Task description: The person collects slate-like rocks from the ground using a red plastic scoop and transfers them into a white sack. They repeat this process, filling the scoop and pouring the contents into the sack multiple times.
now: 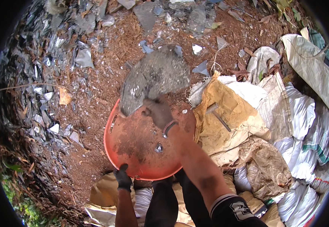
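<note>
basin: we see a round orange plastic basin (134, 145), shallow, dirt-stained inside, tilted with its far rim toward the ground.
basin contents: one small glass shard (159, 147) and reddish dust on the bottom; little else in it.
left hand: our left hand (123, 178), in a dark glove, clamps the near rim of the basin, fingers wrapped over the edge.
right hand: our right hand (158, 111), in a dusty glove, lies spread on the underside of a big grey slab (155, 77), pressing it; fingers not curled round it.
slab: flat, speckled, blurred; its lower edge sits at the basin's far rim, the rest sticks out over the soil.
sacks: white and tan woven sacks (285, 125) piled at right, touching the basin's right edge.
hammer: a hammer (217, 115) lies on a tan sack, just right of the basin.
open room: bare soil left of and beyond the basin; right side hemmed in by sacks.
ground: red-brown soil (96, 98) strewn with grey glass shards (58, 56), thickest at upper left.
setting: outdoors, daylight, green leaves at lower left edge.
</note>
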`<state>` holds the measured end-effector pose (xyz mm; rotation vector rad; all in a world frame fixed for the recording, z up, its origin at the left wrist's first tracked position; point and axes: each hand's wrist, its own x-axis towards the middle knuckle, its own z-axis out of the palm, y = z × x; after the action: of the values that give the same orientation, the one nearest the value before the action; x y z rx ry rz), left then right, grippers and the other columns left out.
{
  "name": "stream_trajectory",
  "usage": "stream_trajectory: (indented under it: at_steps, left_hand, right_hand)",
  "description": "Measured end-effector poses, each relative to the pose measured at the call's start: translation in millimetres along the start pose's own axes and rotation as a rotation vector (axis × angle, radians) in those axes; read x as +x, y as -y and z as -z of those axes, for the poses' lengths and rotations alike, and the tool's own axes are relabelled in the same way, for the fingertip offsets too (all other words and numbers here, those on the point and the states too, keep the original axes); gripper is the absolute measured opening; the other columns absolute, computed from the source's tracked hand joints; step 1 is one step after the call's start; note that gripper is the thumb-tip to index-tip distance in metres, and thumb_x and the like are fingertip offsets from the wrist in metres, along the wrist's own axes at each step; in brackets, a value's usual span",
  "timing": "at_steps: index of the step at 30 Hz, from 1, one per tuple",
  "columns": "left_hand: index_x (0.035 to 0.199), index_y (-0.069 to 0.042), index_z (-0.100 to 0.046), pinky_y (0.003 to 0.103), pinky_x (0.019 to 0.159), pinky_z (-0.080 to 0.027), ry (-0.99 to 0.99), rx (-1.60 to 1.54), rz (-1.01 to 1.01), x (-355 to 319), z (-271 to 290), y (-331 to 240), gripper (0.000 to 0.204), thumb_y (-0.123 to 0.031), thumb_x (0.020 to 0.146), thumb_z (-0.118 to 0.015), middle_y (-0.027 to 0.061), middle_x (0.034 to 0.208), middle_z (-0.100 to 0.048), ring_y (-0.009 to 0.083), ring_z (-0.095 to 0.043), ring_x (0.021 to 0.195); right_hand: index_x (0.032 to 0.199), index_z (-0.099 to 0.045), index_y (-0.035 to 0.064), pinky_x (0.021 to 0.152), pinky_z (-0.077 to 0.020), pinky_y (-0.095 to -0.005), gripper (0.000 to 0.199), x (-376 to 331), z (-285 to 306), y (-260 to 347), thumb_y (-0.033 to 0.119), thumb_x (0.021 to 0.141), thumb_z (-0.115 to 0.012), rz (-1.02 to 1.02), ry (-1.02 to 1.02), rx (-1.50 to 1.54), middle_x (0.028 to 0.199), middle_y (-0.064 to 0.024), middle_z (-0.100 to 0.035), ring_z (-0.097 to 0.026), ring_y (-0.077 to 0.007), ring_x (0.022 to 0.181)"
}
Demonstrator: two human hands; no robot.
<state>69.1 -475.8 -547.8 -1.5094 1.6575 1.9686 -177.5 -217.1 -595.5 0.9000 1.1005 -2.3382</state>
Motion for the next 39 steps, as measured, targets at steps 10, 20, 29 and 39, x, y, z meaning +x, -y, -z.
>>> stream_trajectory:
  at_steps: [10, 20, 29, 39]
  left_hand:
    - [0.137, 0.004, -0.048, 0.045, 0.092, -0.054, -0.227, 0.506, -0.071, 4.5, -0.3, 24.3, 0.063, -0.014, 0.082, -0.072, 0.0187, 0.130, -0.057, 0.0369, -0.059, 0.116]
    - [0.151, 0.002, -0.029, 0.053, 0.118, -0.028, 0.123, 1.213, -0.908, 69.9, -235.8, -58.3, 0.100, -0.044, 0.078, -0.080, 0.0281, 0.148, -0.041, 0.0484, -0.030, 0.142]
    - [0.115, -0.003, -0.065, 0.048, 0.089, -0.051, 0.446, 1.263, -0.622, 114.9, -249.9, -89.2, 0.065, -0.063, 0.090, -0.060, 0.0227, 0.102, -0.071, 0.0423, -0.067, 0.101]
    - [0.091, 0.008, -0.065, 0.045, 0.064, -0.044, 0.025, 1.076, -0.373, 47.1, -89.3, 36.8, 0.064, -0.053, 0.102, -0.047, 0.0189, 0.071, -0.062, 0.0259, -0.057, 0.066]
  right_hand:
    - [0.113, -0.061, 0.0012, 0.088, -0.0526, -0.0432, 0.039, -119.9, 129.2, 22.2, 0.030, 0.090, -0.073, 0.455, -0.392, -1.122, 0.108, -0.0190, -0.066, -0.064, -0.0415, 0.102]
    - [0.113, -0.061, 0.0120, 0.082, -0.0500, -0.0506, 0.030, -115.9, 262.2, 50.7, 0.016, 0.083, -0.062, 0.167, -0.626, -1.985, 0.105, -0.0153, -0.063, -0.061, -0.0392, 0.100]
    - [0.101, -0.063, 0.0041, 0.071, -0.0513, -0.0528, 0.031, -175.7, 212.9, 35.9, 0.035, 0.095, -0.061, 0.154, -0.801, -1.441, 0.084, -0.0243, -0.068, -0.066, -0.0458, 0.082]
    - [0.092, -0.061, -0.0024, 0.063, -0.0505, -0.0433, 0.025, -216.3, 75.5, -25.2, 0.021, 0.098, -0.056, 0.519, -0.302, -0.833, 0.075, -0.0217, -0.064, -0.066, -0.0388, 0.070]
